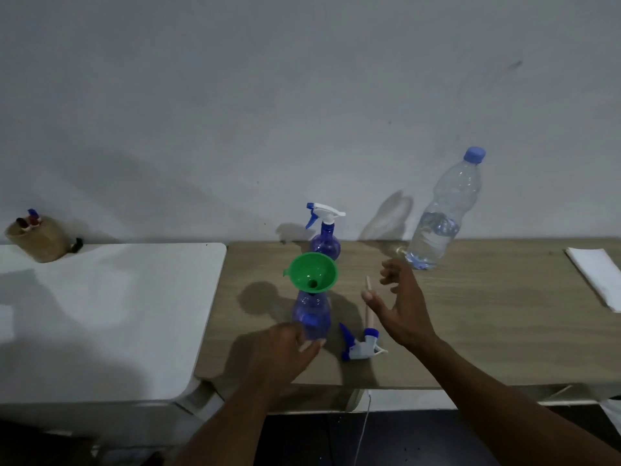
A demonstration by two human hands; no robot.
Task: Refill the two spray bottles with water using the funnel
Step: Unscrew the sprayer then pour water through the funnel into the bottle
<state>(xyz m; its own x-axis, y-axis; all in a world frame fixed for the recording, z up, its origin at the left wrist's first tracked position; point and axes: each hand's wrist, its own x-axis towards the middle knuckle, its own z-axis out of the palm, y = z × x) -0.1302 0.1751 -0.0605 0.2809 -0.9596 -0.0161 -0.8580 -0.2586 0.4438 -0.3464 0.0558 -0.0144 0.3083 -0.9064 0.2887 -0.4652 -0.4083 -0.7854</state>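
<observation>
On the wooden bench (487,314), the left hand (289,344) has its grip clamped round the lower body of the uncapped spray bottle (312,317), which stands upright with the green funnel (312,272) seated in its neck. At 12 o'clock from it stands the capped spray bottle (325,243); at 2 o'clock, the part-filled water bottle (440,216). The right hand (400,307) hovers at 3 o'clock, grip apart and fingers spread. The detached trigger head (361,344) lies at 4 o'clock.

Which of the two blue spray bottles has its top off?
The nearer spray bottle, held by the left hand: the green funnel sits in its neck and its spray head lies beside it. The far spray bottle has its trigger top on.
</observation>
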